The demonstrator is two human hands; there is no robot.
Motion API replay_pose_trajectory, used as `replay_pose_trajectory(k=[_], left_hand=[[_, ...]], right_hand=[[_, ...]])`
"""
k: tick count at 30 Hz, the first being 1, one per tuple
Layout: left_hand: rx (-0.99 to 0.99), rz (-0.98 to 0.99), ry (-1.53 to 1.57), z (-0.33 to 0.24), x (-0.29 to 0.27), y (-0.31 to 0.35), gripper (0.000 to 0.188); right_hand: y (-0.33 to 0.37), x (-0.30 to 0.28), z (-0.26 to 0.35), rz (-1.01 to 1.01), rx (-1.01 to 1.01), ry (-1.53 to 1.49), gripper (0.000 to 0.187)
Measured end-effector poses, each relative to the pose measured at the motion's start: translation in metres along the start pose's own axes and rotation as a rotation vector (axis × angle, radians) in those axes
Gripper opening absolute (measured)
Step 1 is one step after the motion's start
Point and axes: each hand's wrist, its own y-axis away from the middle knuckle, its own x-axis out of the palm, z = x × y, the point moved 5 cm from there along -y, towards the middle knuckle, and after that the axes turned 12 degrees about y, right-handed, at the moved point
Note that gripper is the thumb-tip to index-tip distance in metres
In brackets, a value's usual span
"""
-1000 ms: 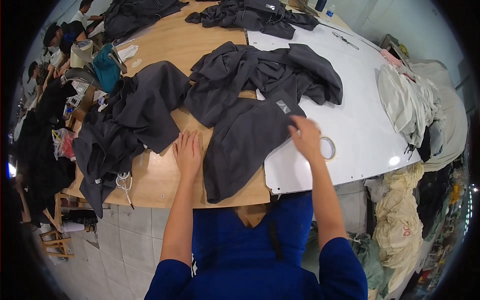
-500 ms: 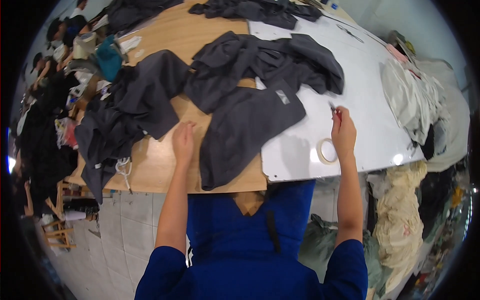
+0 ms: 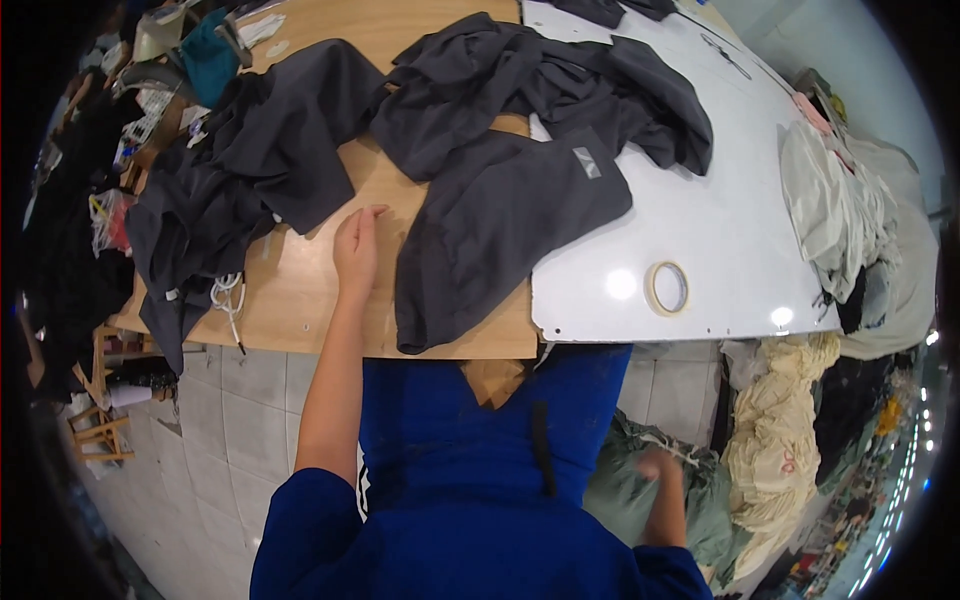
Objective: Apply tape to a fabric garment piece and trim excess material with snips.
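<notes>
My left hand [image 3: 355, 250] rests over the wooden tabletop with its fingers curled together; whatever they hold, if anything, is hidden. To its right lies a dark grey garment piece [image 3: 480, 230] with a small light patch [image 3: 587, 163], joined to a crumpled dark grey heap [image 3: 560, 90]. On its other side is another dark grey garment [image 3: 270, 150], with a white cord [image 3: 228, 295] hanging from it. Below the table's edge, at my right side, my right hand [image 3: 658, 466] is blurred in front of a green cloth bundle [image 3: 640, 505]. Its fingers cannot be made out.
A roll of tape [image 3: 667, 288] lies on the white board [image 3: 580, 300] at the right. Metal scissors [image 3: 727, 57] are farther back. Pale cloth [image 3: 835, 205] hangs past the right edge, with cream fabric [image 3: 785, 440] below. A wooden stool [image 3: 103, 435] stands at lower left.
My right hand, which held a small red-handled tool over the white board, has dropped below the table edge. My left hand stays near the garments. The view has shifted slightly.
</notes>
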Motion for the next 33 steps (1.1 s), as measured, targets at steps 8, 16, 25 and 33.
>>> replay_pose_trajectory(k=[8, 16, 25, 33], left_hand=[[-0.074, 0.013, 0.064, -0.027, -0.023, 0.009, 0.034], [-0.111, 0.09, -0.201, -0.037, -0.007, 0.03, 0.039], [-0.458, -0.104, 0.53, -0.079, 0.02, 0.057, 0.014], [-0.539, -0.061, 0.945, -0.137, 0.053, 0.101, 0.023]], right_hand=[[0.129, -0.162, 0.045, -0.737, 0.649, -0.854, 0.029], [0.244, -0.412, 0.024, -1.543, -0.158, -1.495, 0.024], [0.209, -0.484, 0.041, -1.887, -0.065, -1.235, 0.033], [0.275, -0.503, 0.158, -1.354, -0.773, -1.762, 0.037]])
